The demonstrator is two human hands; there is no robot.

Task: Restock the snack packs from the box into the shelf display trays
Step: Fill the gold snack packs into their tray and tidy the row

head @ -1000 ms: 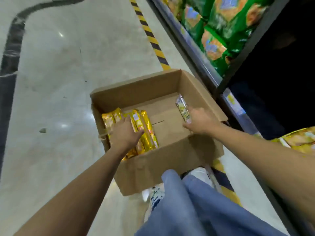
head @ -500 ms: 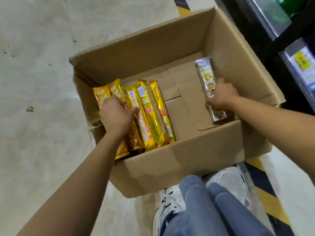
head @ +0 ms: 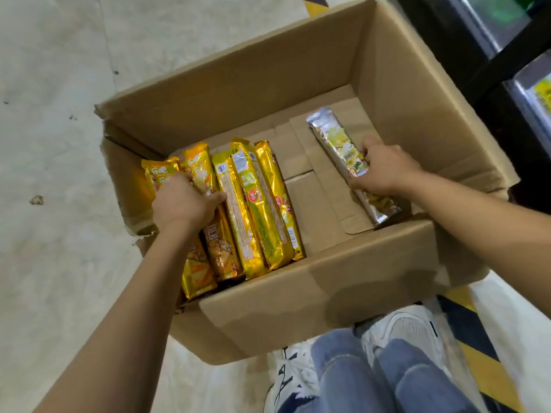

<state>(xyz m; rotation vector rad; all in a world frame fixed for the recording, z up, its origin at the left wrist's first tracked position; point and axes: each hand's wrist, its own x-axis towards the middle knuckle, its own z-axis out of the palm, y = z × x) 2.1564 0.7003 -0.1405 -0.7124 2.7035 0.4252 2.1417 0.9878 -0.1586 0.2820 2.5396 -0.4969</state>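
An open cardboard box [head: 268, 84] stands on the floor below me. Several long yellow snack packs [head: 256, 210] stand on edge in a row at its left side. My left hand [head: 182, 204] reaches into the box and grips the two leftmost yellow packs [head: 199, 171] from above. A single silver and yellow snack pack [head: 334, 138] lies along the box's right side. My right hand [head: 381, 171] holds it around its middle, fingers curled over it. The box floor between the two groups is bare cardboard.
The dark shelf unit [head: 489, 49] with a price-tag rail [head: 536, 96] rises at the right. Yellow and black hazard tape [head: 477, 353] runs along the floor by the shelf. My jeans and white sneakers [head: 399, 332] are just below the box. Pale concrete floor [head: 59, 174] lies to the left.
The view has dropped closer to the box, the green packs on the shelf have left the frame. Both hands stay on the same packs, with the grip tighter.
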